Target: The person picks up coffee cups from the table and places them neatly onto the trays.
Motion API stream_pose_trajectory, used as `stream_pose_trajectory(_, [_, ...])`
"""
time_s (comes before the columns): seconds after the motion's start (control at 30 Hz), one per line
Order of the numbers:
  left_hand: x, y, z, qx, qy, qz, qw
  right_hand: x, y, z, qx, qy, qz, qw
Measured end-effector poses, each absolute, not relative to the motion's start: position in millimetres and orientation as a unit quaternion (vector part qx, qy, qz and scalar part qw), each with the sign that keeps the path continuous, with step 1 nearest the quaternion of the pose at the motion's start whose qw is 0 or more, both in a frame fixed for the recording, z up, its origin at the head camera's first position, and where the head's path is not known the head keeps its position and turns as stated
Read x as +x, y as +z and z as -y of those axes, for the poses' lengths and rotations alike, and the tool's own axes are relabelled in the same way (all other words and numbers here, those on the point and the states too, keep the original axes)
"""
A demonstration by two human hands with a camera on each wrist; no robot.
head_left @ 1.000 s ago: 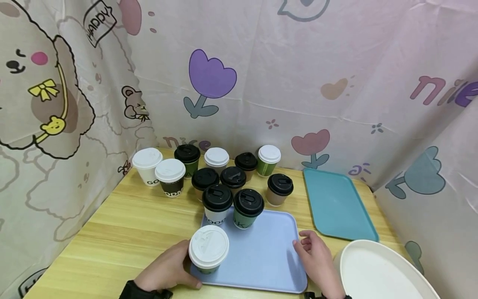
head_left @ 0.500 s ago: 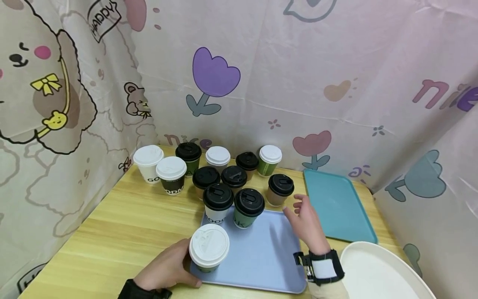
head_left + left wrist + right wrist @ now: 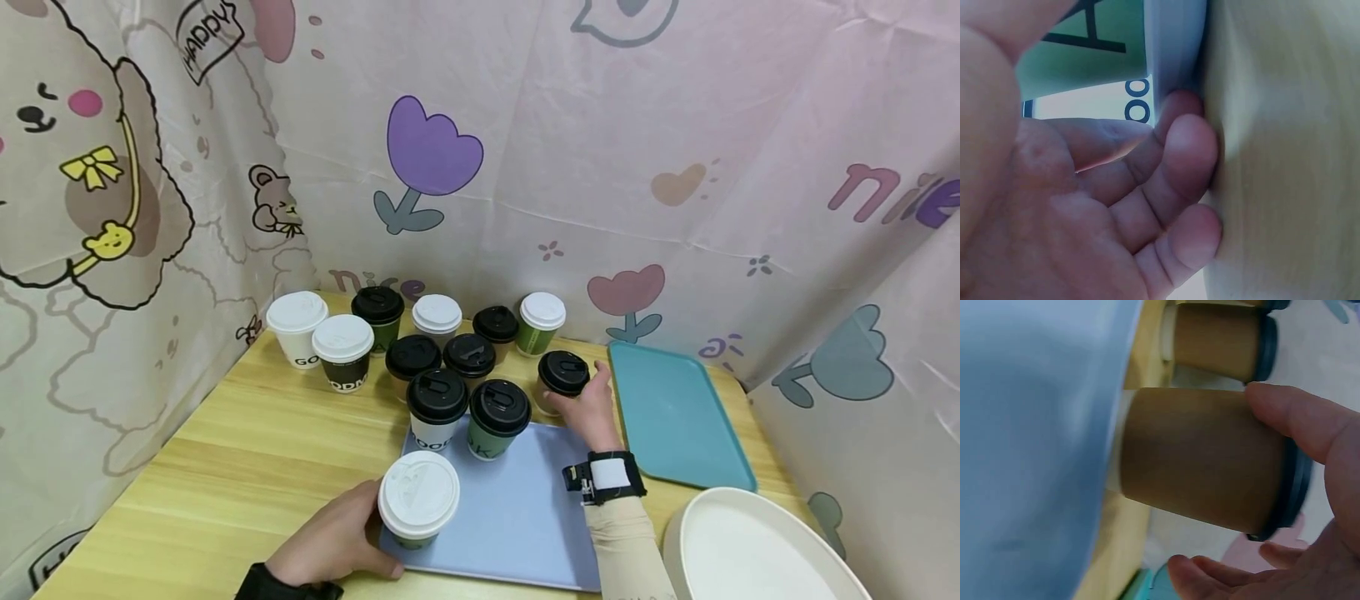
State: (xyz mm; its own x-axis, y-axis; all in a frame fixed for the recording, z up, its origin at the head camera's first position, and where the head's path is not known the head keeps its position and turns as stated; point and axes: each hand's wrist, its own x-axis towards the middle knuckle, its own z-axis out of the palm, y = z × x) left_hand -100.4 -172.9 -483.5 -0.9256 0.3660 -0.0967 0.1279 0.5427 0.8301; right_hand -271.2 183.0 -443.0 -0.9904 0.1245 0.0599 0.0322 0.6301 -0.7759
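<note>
While the left hand (image 3: 337,533) rests loosely at the near-left corner of the blue tray (image 3: 517,517), the right hand (image 3: 588,408) — thumb and fingers apart — straddles the brown cup (image 3: 562,375) just off its far edge.

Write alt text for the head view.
A person's right hand reaches around a brown black-lidded cup behind a blue tray, while the left hand sits at that tray's left edge, beside a white-lidded cup. More lidded cups cluster toward the back; a teal tray lies at right.
</note>
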Motion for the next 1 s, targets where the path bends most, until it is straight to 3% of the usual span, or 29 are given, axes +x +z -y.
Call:
stream_pose_trajectory(0.5, [-100.2, -483.5, 171.5, 0.148, 0.452, -0.871, 0.121, -291.9, -466.6, -171.6, -0.04, 0.455, 0.885, 0.091])
stream_pose_trajectory(0.8, [-99.7, -484.1, 170.8, 0.151, 0.45, -0.872, 0.119, -279.6, -464.5, -179.1, -0.018, 0.454, 0.884, 0.109])
stream_pose_trajectory(1.0, [-100.5, -484.1, 171.5, 0.149, 0.453, -0.87, 0.123, -259.3, -441.4, -185.3, 0.016, 0.474, 0.868, 0.148])
